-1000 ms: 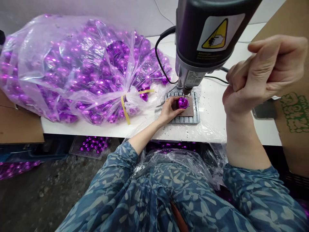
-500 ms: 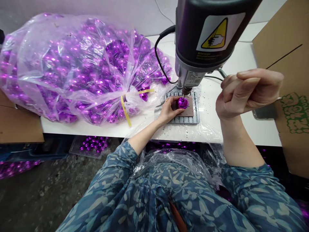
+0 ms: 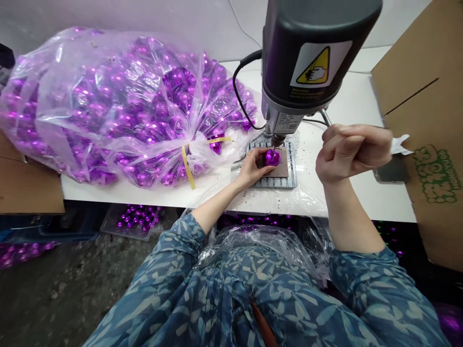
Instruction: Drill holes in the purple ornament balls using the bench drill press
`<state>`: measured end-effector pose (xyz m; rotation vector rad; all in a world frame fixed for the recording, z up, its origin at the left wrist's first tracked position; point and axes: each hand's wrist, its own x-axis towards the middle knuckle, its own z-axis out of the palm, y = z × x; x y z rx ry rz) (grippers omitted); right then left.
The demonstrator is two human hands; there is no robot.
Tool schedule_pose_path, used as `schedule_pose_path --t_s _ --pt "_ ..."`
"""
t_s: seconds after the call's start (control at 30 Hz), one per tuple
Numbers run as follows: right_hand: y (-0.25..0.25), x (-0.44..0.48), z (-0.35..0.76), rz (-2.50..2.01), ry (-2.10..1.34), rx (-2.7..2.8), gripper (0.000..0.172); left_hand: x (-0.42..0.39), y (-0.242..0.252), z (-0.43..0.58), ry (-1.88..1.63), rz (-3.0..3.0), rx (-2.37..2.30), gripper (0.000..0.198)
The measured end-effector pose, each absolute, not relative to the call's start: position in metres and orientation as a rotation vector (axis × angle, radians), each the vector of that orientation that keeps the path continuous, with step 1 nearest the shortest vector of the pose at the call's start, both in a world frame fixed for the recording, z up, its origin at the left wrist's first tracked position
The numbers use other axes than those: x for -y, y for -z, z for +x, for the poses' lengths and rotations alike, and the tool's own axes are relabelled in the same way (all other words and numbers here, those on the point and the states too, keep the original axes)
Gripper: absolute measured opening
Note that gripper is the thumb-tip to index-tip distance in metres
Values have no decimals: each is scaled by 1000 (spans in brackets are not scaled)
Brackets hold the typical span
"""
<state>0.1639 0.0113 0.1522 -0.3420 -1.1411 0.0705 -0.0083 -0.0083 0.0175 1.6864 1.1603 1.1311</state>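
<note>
A shiny purple disco ball (image 3: 273, 157) sits on a small brown board (image 3: 282, 168) under a drill press (image 3: 318, 29). My left hand (image 3: 253, 167) pinches the ball from the left side, thumb in front and fingers behind. Straight above it is the drill chuck (image 3: 278, 140), its thin bit reaching down to the ball's top; whether it has entered the ball I cannot tell. On the right my right hand (image 3: 347, 152) is closed round the end of the press's metal lever (image 3: 325, 117), whose grip is mostly hidden in the fist.
A big tied clear bag (image 3: 119, 111) of purple balls fills the table's left side. Cardboard (image 3: 423, 115) stands at the right, beside a dark phone-like object (image 3: 390, 168). Dark crumbs surround the metal base (image 3: 291, 180). Below the table edge is a clear tub (image 3: 144, 233) of small purple balls.
My right fist has come down and left with the lever, and the chuck sits lower over the ball. My left hand keeps its hold. The view has shifted slightly.
</note>
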Motion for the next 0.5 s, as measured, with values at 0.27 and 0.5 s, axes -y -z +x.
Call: schedule_pose_path --t_s 0.27,0.5 --pt "-248 -35 159 -511 -488 1120 56 42 -27 -5 -1196 1834 -1332 51" --pt "-244 -47 164 -569 -531 1054 61 122 -27 -31 -732 2259 -916 67"
